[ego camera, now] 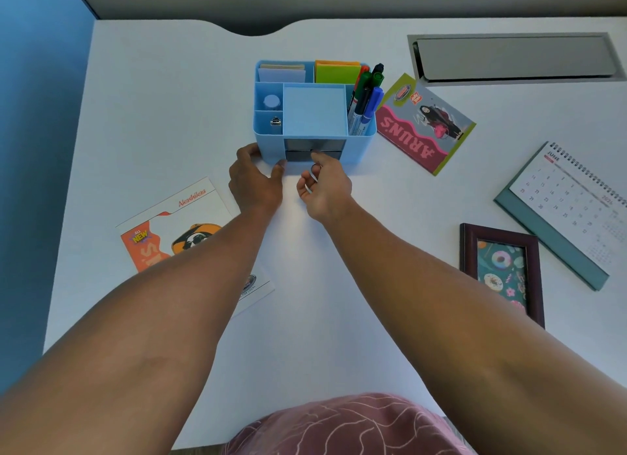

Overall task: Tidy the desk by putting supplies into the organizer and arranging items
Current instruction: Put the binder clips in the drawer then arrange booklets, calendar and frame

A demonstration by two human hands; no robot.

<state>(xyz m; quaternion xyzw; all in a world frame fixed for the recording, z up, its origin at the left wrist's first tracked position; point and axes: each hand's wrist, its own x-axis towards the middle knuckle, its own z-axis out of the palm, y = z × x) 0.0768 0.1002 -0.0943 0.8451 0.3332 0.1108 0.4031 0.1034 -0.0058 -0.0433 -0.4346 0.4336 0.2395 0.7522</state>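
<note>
Toward the table's far edge, the blue organizer [314, 108] stands with its drawers [314, 150] facing the person, just beyond the right hand [325, 186], whose loosely curled fingers [317, 158] hold nothing, while the left hand [254, 180] grips its near-left corner.

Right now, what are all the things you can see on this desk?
white desk: one, white, under everything
blue plastic organizer: one, light blue, desk middle
marker pens: several, green, blue, black, red, organizer's right compartment
sticky note pads: two, orange and green, organizer's back
pale blue note block: one, organizer's centre
binder clip: one, silver, front left compartment
pink flyer: one, right of organizer
orange and white flyer: one, near left
spiral desk calendar: one, white and teal, far right
dark wooden picture frame: one, near right
left hand: grips organizer's front left corner
right hand: at the dark drawer front
</note>
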